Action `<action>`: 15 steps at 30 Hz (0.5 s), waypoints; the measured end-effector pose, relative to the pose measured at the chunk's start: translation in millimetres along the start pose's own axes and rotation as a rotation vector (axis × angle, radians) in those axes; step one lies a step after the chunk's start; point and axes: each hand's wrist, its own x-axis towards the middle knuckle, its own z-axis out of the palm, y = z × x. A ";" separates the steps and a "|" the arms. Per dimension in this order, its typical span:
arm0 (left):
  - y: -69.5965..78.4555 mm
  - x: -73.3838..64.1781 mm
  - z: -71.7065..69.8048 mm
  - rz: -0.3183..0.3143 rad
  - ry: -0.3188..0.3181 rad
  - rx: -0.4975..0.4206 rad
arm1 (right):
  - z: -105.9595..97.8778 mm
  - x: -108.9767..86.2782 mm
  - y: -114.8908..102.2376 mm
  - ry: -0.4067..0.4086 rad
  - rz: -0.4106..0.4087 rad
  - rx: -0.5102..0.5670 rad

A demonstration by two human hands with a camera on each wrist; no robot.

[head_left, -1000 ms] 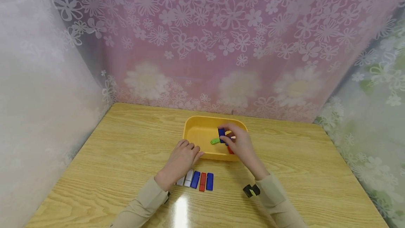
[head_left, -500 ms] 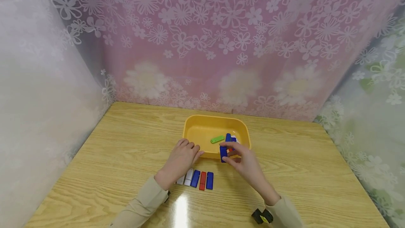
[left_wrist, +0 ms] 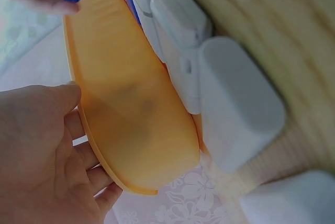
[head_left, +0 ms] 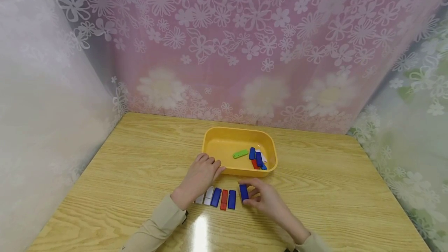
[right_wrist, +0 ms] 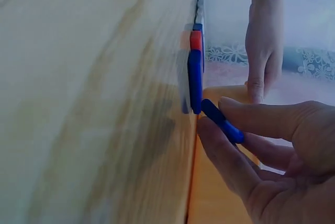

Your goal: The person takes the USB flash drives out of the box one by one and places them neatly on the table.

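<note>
My right hand pinches a blue USB flash drive between thumb and fingers, just right of a row on the table. That row holds a blue flash drive, a red one, another blue one and white ones, its left end hidden by my left arm. In the right wrist view the pinched drive tilts close to the row's end. My left hand grips the near left rim of a yellow tray, thumb outside and fingers over the edge.
Inside the tray lie a green flash drive and several others, blue, red and white, bunched at its right. The wooden table reaches back to a pink flowered curtain. Black wrist gear shows at my right cuff.
My right hand has carried the blue flash drive out of the tray, over its front rim and down beside the row. My left hand has stayed on the rim.
</note>
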 end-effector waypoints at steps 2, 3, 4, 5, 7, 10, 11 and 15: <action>0.1 -0.2 -0.6 0.000 -0.005 0.005 | 1.3 -0.5 0.9 -0.026 0.003 -0.017; 0.2 -0.1 -0.7 0.000 -0.005 0.006 | 1.8 -0.6 0.9 -0.038 0.008 -0.018; 0.2 -0.1 -0.6 0.000 -0.007 0.009 | 2.4 -0.7 1.1 -0.046 0.007 -0.026; 0.3 0.0 -0.4 0.000 -0.008 0.011 | 2.9 -0.8 1.0 -0.050 0.010 -0.035; 0.5 0.0 -0.5 0.001 -0.005 0.012 | 4.1 -0.5 1.4 -0.056 0.012 -0.060; 0.5 -0.1 -0.6 0.002 -0.003 0.011 | 5.0 -0.3 2.0 -0.060 0.014 -0.117; 0.4 -0.1 -0.7 0.003 -0.001 0.010 | 5.1 -0.2 2.3 -0.061 0.015 -0.134; -0.2 0.0 -0.3 0.004 -0.002 0.009 | 3.9 0.3 1.8 -0.073 0.019 -0.180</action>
